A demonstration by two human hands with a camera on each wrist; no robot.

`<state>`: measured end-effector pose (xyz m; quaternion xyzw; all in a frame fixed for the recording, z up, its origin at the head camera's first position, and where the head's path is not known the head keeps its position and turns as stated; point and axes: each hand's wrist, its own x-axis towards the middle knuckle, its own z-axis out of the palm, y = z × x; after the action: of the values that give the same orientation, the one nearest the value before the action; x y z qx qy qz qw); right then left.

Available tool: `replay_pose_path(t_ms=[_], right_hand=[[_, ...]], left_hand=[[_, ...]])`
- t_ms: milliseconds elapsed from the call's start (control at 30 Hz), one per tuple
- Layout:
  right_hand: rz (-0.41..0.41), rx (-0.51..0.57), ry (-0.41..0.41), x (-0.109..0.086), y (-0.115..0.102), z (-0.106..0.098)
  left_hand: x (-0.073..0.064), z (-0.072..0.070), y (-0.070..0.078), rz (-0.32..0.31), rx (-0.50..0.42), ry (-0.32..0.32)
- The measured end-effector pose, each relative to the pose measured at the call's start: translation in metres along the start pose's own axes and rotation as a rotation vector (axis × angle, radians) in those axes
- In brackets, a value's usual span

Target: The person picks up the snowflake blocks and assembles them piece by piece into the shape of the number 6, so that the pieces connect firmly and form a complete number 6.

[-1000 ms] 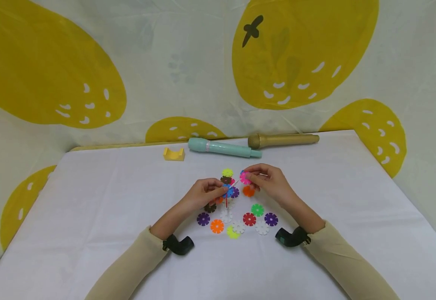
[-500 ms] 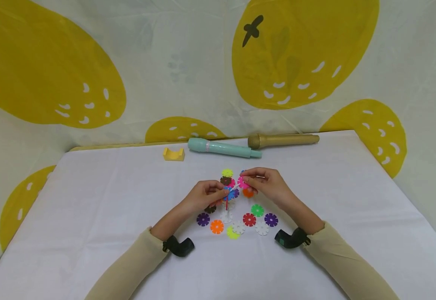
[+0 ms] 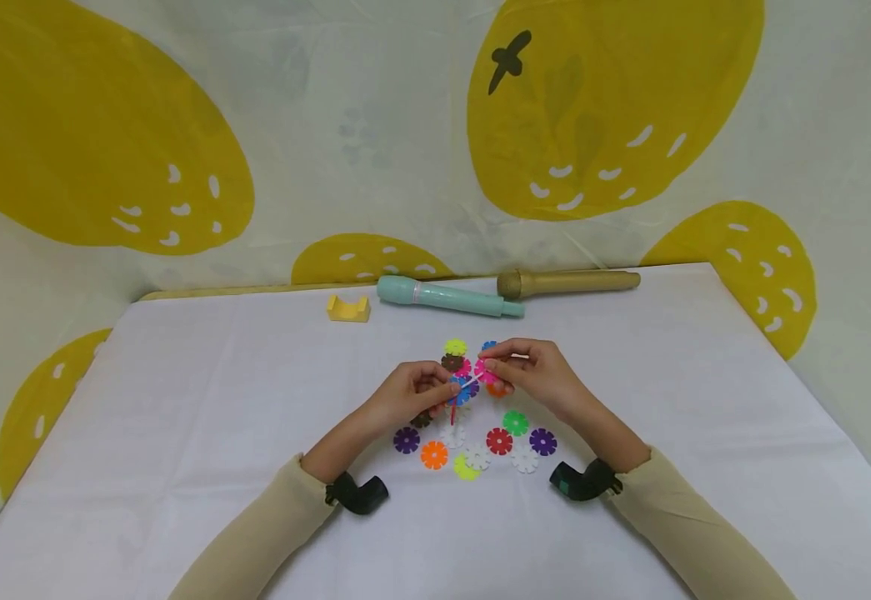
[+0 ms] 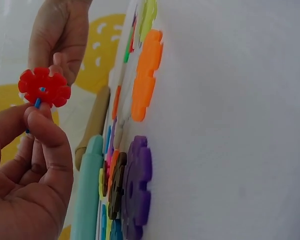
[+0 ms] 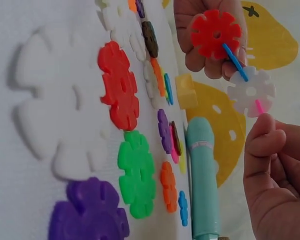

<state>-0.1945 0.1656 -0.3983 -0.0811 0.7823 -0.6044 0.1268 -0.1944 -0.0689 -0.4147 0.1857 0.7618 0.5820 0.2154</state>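
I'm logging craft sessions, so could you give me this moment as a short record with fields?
Left hand: pinches the blue disc
Joined to it: red disc, white disc
Right hand: pinches the pink disc at the white disc's edge
Pink fully slotted in: cannot tell
Loose on table: discs in several colours, including a green disc and an orange disc
Near far edge, left to right: yellow block, mint tube, tan tube
Surface: white cloth
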Motion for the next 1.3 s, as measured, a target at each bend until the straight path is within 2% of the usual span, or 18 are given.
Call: replay_pose_path(t_ms=[267,500,667,767,933,1067,1300], right_hand=[[-0.004,0.023,-0.02,-0.001,-0.001,-0.001],[0.009,0.082,-0.127,-0.004,0.0,0.001],[0.02,0.125,-0.232,-0.007,-0.003,0.005],[0.025,0.122,-0.26,-0.009,-0.005,0.009],[0.017,0.088,-0.248,-0.009,-0.008,0.011],[0.001,0.053,-0.22,-0.007,-0.005,0.009],[-0.023,-0.035,-0.184,-0.002,0.003,0.001]], left_hand=[[0.001,0.001,0.001,-0.035,-0.065,0.029],[-0.001,0.001,0.002,-0.057,-0.068,0.013],[-0.001,0.001,0.001,-0.031,-0.041,0.011],[-0.001,0.002,0.0,0.009,-0.044,-0.005],[-0.001,0.002,0.001,0.04,-0.03,-0.024],[-0.001,0.0,0.002,0.015,-0.011,-0.001],[0.0,0.0,0.001,-0.036,-0.045,0.014]])
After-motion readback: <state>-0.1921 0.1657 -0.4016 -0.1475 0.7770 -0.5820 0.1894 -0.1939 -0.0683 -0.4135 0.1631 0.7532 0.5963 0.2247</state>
